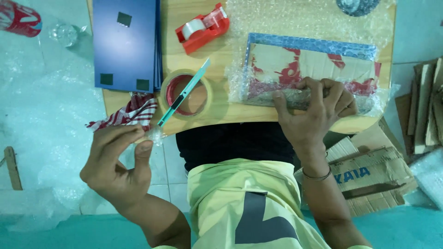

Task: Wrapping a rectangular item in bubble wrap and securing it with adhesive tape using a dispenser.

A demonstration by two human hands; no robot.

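head view: looking straight down at my two hands over a small wooden table [217, 113]

step in hand: wrapping, i'd say. a flat blue-edged panel [314, 57] with red-printed cardboard on it sits in bubble wrap [295, 20] on the right half of the table, and i'm holding the wrap's folded edge down along the side nearest me

right hand [314, 110]: pressed flat, fingers curled over the fold of wrap, clamping it onto the panel's near edge

left hand [117, 159]: off the table to the left, thumb and fingers pinched shut on a little clear scrap, looks like a bit of tape [154, 134], can't say for sure

next move, my guess: that piece needs to land across the fold while the right hand keeps it from springing open, so it calls for a steady press and no letting go early

cutter: teal utility knife [184, 92] lying across a big roll of tape [187, 94], just past my left fingertips

also on the table: red tape dispenser [203, 27] up top, stack of blue panels [124, 44] at the left, red and white checked cloth [131, 113] hanging off the near edge

room: pale tiled floor, loose bubble wrap spread out to the left, flattened cardboard boxes [369, 177] piled to the right, teal surface along the bottom
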